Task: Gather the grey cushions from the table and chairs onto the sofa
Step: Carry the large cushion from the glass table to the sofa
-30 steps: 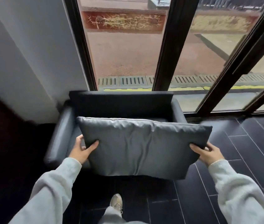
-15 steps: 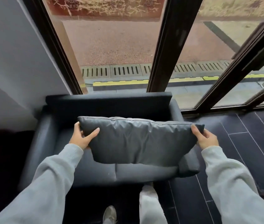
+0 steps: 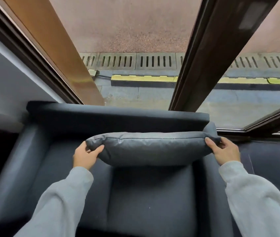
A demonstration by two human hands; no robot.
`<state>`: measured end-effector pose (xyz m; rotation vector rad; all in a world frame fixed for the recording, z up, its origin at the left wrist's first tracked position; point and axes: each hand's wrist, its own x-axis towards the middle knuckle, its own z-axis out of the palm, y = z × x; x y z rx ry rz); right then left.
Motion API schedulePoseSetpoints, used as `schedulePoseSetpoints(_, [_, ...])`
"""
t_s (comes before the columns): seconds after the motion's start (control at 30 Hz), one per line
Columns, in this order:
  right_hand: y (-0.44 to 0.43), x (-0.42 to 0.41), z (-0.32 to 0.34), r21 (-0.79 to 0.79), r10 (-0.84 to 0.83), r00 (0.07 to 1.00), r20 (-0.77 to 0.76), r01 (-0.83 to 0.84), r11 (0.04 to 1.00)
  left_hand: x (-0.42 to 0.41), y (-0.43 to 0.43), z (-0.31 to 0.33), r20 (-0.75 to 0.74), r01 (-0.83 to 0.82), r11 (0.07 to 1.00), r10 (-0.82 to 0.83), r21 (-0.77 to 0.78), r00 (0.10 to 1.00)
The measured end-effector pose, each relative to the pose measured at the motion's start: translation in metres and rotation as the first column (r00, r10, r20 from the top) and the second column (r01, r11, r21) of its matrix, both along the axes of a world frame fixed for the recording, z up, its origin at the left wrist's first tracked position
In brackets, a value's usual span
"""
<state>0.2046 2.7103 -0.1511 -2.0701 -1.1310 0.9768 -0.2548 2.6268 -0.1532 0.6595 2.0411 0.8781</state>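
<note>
A grey cushion (image 3: 151, 148) hangs upright over the seat of the dark grey sofa (image 3: 117, 115), close in front of the backrest. My left hand (image 3: 85, 156) grips its left end. My right hand (image 3: 224, 151) grips its right end, near the sofa's right armrest. The cushion's lower edge looks to be just above the seat cushions; I cannot tell whether it touches them. Both forearms wear light grey sleeves.
Behind the sofa stands a large window with dark frames (image 3: 202, 53), showing a pavement and drain grates outside. A grey wall (image 3: 4, 86) is to the left. Dark floor tiles (image 3: 266, 158) lie to the right of the sofa.
I have come closer to the sofa and stand over it. The cushion has moved forward and down, from in front of the sofa to above its seat near the backrest.
</note>
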Motion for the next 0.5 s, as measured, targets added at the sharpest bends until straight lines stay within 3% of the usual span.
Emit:
schedulePoseSetpoints(0.2, [0.059, 0.024, -0.071, 0.025, -0.043, 0.997, 0.068, 0.041, 0.999, 0.028, 0.085, -0.073, -0.016, -0.013, 0.995, 0.015, 0.096, 1.000])
schedulePoseSetpoints(0.33, [0.091, 0.022, -0.072, 0.139, -0.140, 0.987, 0.085, 0.127, 0.982, 0.028, 0.144, -0.076, 0.014, -0.033, 0.980, 0.031, 0.197, 0.999])
schedulePoseSetpoints(0.5, [0.114, 0.009, -0.095, 0.162, -0.181, 0.971, 0.157, 0.155, 0.974, 0.025, 0.165, -0.101, -0.027, -0.031, 0.993, 0.034, 0.115, 0.999])
